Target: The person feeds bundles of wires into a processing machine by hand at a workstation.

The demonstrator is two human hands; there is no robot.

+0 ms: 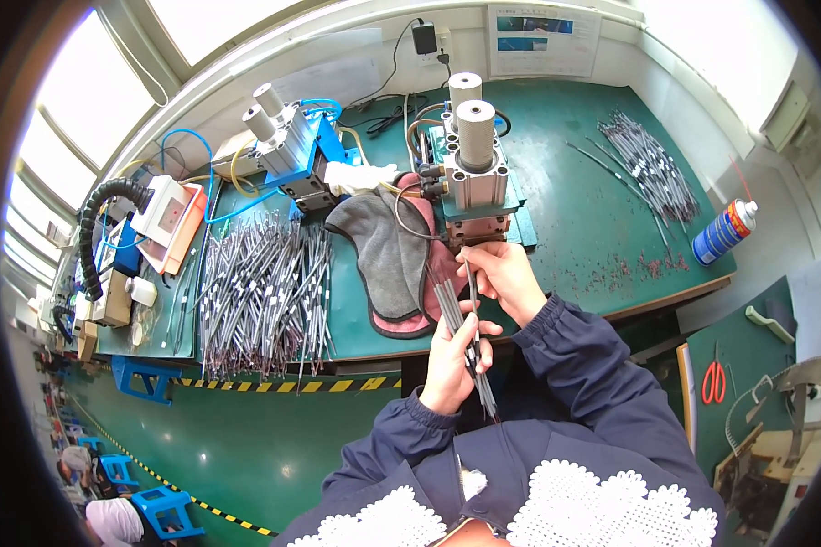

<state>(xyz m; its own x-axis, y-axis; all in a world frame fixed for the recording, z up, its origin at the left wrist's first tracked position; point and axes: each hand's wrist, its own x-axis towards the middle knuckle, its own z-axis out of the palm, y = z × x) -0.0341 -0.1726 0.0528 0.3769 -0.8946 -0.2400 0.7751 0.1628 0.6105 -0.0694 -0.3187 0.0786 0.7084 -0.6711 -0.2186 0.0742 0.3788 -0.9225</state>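
The left hand (451, 366) clasps thin grey rod-like wires (449, 304); the right hand (513, 281) pinches one by the silver twin-cylinder press (476, 185). Either the large left heap (263, 301) or small right heap (649, 168) may be finished.

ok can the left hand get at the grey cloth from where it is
Probably yes: the grey cloth lies close ahead, mostly uncovered, though the left hand is holding a bundle of thin grey tubes.
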